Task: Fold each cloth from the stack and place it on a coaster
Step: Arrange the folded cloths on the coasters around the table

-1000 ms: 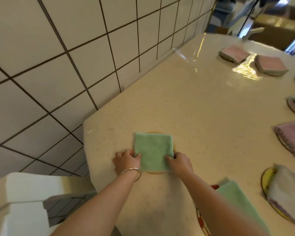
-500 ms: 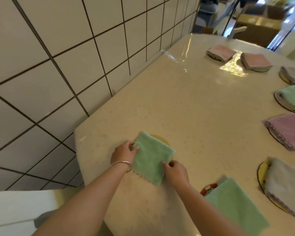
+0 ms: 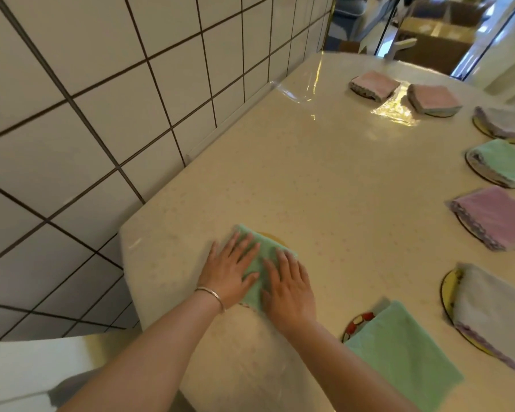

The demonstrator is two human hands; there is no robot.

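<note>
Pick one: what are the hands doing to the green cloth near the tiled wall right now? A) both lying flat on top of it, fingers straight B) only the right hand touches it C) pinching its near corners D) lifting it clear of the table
A: the left hand and right hand both lie palm-down with straight fingers on the folded green cloth, which sits on a coaster on the table.

Bright daylight glares off countertop [image 3: 393,113]; edges warped

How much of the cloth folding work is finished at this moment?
Seven folded cloths already lie on coasters along the far and right side of the table. In hand: the left hand and right hand press a folded green cloth flat on a yellow coaster. No unfolded stack is in view.
</note>
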